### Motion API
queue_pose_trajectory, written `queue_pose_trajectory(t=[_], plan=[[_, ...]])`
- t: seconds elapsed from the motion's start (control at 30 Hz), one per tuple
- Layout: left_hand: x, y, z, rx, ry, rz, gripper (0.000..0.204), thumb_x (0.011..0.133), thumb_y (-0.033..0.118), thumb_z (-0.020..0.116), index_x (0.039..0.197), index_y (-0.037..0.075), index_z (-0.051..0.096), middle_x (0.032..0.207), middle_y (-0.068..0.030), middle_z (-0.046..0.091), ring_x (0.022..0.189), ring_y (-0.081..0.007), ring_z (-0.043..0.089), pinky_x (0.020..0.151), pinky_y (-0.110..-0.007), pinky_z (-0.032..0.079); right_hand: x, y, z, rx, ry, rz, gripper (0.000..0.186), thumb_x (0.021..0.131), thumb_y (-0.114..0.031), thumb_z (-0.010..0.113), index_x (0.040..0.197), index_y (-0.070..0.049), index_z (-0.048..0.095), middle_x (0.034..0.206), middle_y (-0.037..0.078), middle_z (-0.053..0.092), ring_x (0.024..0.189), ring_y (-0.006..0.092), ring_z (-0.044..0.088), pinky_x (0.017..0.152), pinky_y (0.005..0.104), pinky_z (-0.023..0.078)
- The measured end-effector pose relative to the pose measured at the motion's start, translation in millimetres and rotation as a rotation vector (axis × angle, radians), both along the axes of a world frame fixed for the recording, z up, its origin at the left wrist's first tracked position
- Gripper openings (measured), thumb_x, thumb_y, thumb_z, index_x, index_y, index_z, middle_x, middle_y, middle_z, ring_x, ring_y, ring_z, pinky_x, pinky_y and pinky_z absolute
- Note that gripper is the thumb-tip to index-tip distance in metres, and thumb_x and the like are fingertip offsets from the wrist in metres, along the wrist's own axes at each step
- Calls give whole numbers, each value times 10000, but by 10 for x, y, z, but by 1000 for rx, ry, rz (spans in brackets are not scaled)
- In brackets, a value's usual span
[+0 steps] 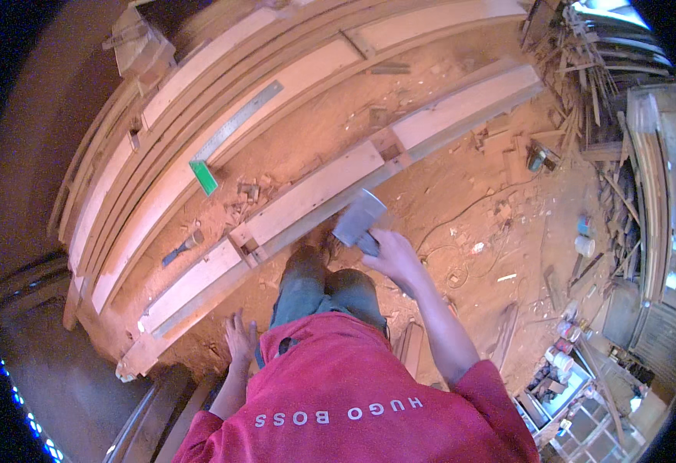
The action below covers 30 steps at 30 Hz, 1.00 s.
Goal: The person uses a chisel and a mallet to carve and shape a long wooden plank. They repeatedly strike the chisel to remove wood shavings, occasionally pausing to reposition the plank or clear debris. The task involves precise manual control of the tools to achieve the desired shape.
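In my right hand is a mallet with a broad grey head, held by its short dark handle above my knees. Beside my left thigh, my left hand is empty with its fingers apart. A long pale timber beam lies slantwise on the ground in front of my legs. Two notches are cut in it, one nearer and one farther. Beyond the beam, a chisel rests on the dirt. A try square with a green stock lies on another board.
Several long boards lie side by side at the far left. Wood chips litter the dirt floor, where a thin cable trails on the right. Scrap wood is heaped at the right edge, above a tray of small items.
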<state>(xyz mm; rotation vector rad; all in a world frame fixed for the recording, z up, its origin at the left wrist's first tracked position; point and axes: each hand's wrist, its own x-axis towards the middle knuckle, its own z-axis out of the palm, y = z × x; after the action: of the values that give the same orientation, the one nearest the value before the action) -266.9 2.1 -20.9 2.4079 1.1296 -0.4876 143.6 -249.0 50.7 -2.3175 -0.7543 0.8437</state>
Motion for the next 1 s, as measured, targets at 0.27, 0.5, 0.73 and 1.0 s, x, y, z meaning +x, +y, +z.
queue_pose_trajectory(t=[0.27, 0.5, 0.73, 1.0], plan=[[930, 124, 103, -219, -231, 82, 396, 936, 310, 572, 1227, 42, 556, 1120, -212, 581, 1061, -367, 560, 926, -432, 457, 1345, 1372, -265, -170, -402, 516, 355, 670, -360, 788, 837, -60, 699, 904, 169, 704, 864, 318, 693, 733, 437, 563], [1591, -111, -494, -541, -384, 637, 397, 897, 358, 633, 1056, -6, 631, 890, -126, 648, 765, -228, 628, 667, -351, 526, 2114, 1961, -881, -248, -531, 784, 283, 705, -268, 774, 908, -79, 716, 1014, 122, 684, 961, 293, 670, 756, 421, 556], [2390, -71, -293, -847, -259, 1341, 548, 834, 448, 677, 1156, 21, 556, 949, -128, 613, 732, -210, 612, 590, -332, 528, 2322, 1433, -604, 160, -518, 258, 286, 765, -274, 736, 960, -76, 672, 1074, 128, 626, 997, 309, 613, 827, 437, 505], [2832, 172, -665, -1183, -94, 1416, 903, 741, 716, 572, 1399, 129, 379, 1279, -146, 464, 1110, -336, 478, 916, -530, 386, 3343, -394, -1122, 262, -413, -1014, 626, 831, -442, 716, 1227, -8, 503, 1024, 122, 597, 862, 205, 565, 754, 337, 486]])
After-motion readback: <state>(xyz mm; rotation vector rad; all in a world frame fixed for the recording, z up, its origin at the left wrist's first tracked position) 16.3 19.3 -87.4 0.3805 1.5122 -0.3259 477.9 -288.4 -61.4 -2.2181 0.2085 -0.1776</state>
